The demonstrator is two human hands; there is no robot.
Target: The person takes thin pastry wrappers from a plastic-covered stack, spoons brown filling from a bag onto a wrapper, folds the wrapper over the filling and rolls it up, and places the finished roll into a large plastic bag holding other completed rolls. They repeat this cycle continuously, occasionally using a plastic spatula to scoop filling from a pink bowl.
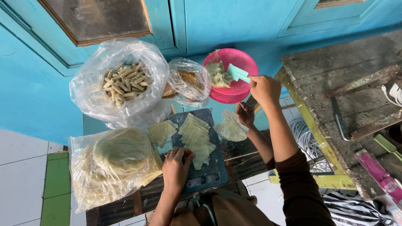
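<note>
Pink plastic catches the eye first: a pink bowl [234, 90] in the upper middle of the frame, tipped towards us, with pale green filling [218, 75] heaped against its left wall. Our right hand [264, 90] is closed around the handle of a teal spatula [237, 73]. Its blade rests just beside the filling, probably because the tilt gathers the paste where the blade can reach it.

Our left hand [178, 165] sits lower centre on a dark blue cutting board [209, 167]. The fingers curl onto the lower edge of a fanned stack of wrappers [197, 138], though we cannot tell whether they pinch a sheet or only press on it. Fanning the stack likely leaves each edge free to lift.

One loose wrapper [230, 129] lies right of the board on the glossy tabletop [238, 161], below the bowl. A second hand shape near it seems to be a reflection of our right arm, but we cannot be sure.

Three clear bags stand open to the left:
- The bag of rolled pieces [123, 83] is at upper left.
- A smaller bag of brown crumbs [190, 79] touches the bowl.
- The bag of round sheets [117, 155] lies at lower left.
</note>
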